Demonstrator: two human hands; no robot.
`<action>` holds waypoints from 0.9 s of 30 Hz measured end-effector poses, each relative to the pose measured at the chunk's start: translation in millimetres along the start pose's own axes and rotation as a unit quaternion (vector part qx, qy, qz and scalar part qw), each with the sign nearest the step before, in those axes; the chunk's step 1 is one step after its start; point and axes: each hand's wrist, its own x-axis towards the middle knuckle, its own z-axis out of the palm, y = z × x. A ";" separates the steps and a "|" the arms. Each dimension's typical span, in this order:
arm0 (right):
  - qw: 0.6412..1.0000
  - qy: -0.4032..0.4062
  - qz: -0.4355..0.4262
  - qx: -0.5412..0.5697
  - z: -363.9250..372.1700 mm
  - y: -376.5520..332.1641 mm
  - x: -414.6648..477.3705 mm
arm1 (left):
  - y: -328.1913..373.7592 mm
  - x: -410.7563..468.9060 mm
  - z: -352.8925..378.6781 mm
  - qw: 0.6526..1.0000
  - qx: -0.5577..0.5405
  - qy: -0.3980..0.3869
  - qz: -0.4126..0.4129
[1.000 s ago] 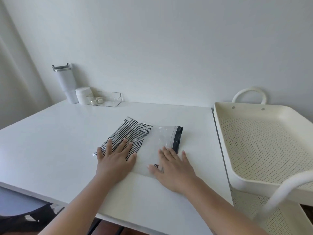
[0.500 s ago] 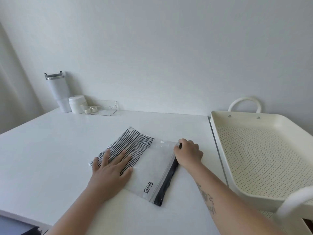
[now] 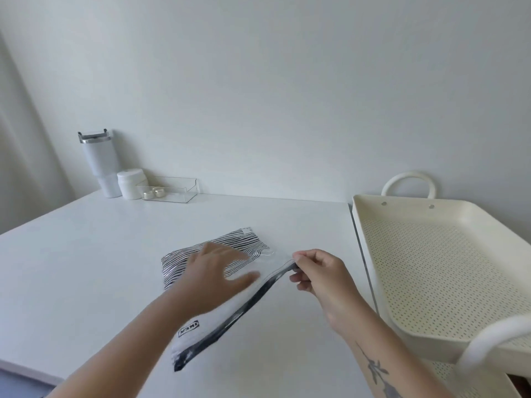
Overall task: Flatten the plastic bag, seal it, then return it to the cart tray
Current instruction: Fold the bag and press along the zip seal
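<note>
At centre frame, the right hand (image 3: pixel 319 271) pinches the plastic bag (image 3: pixel 230 305) by its dark zip strip's far end. The left hand (image 3: pixel 215 271) lies open-palmed on the bag, gripping nothing.

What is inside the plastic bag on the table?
A black-and-white striped cloth lies inside the plastic bag. The left hand covers its middle, so that part stays hidden.
</note>
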 end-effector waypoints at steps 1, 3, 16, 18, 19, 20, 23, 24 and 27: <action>1.000 -0.009 -0.003 -0.003 -0.2 -3.3 -4.0 | 18.4 -6.4 -0.6 1.000 -0.008 0.008 0.011; 0.999 -0.034 -0.011 -0.022 -1.6 -8.6 -11.6 | 46.0 -16.4 3.8 0.999 0.006 0.035 0.031; 0.906 -0.092 -0.291 -0.293 0.6 8.1 -7.9 | 55.6 -46.3 -1.9 0.970 -0.002 0.209 0.127; 0.886 -0.064 -0.337 -0.313 4.1 10.5 -5.0 | 49.0 -49.8 -5.4 0.971 -0.009 0.198 0.137; 0.874 -0.057 -0.357 -0.326 5.7 11.4 -4.3 | 45.6 -51.5 -6.7 0.971 -0.015 0.197 0.136; 0.862 -0.052 -0.373 -0.340 6.7 12.8 -4.0 | 42.5 -52.7 -8.1 0.971 -0.027 0.199 0.133; 0.841 -0.032 -0.390 -0.374 7.4 19.1 -2.7 | 32.3 -55.3 -10.6 0.966 -0.070 0.220 0.115; 0.837 -0.025 -0.389 -0.384 7.2 21.3 -2.5 | 29.3 -56.1 -10.9 0.966 -0.073 0.223 0.111; 0.824 -0.009 -0.392 -0.408 8.8 26.1 -3.5 | 28.1 -58.7 -9.0 0.965 -0.034 0.231 0.119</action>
